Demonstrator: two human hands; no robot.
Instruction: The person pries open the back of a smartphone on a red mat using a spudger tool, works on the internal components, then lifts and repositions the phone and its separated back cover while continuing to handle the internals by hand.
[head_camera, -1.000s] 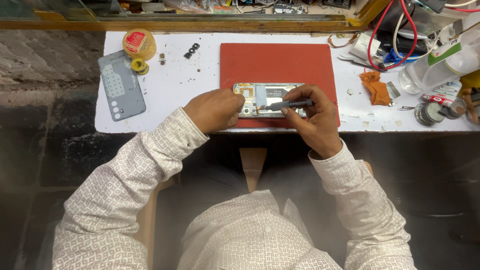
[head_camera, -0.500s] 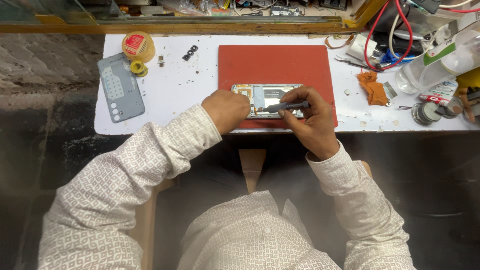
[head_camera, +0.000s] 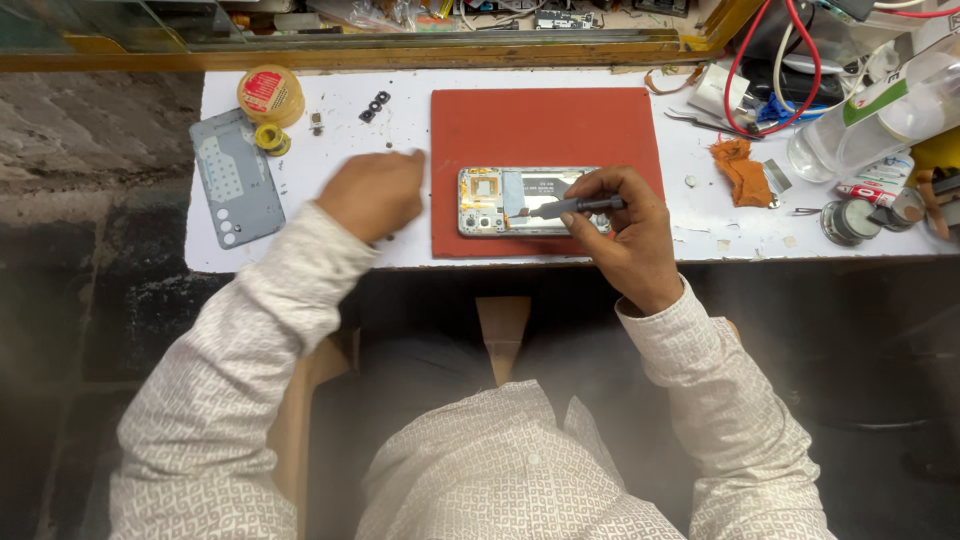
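Observation:
An opened phone (head_camera: 505, 200) with its back cover off lies on a red mat (head_camera: 545, 130) on the white worktop. My right hand (head_camera: 620, 235) grips a dark screwdriver (head_camera: 570, 207), its tip resting on the phone's inner plate. My left hand (head_camera: 375, 192) is off the mat to the left, over the white worktop, its fingers curled with fingertips pointing at a small dark speck; whether it holds something is not visible.
A grey phone back cover (head_camera: 235, 180) lies at the left, with a round tin (head_camera: 268, 95) and yellow roll (head_camera: 268, 138) beside it. Orange cloth (head_camera: 742, 170), tweezers, a clear bottle (head_camera: 880, 125), red and white cables (head_camera: 765, 60) and small tins crowd the right.
My left hand has left the phone's left end and moved left off the mat onto the white worktop. My right hand still holds the screwdriver on the phone.

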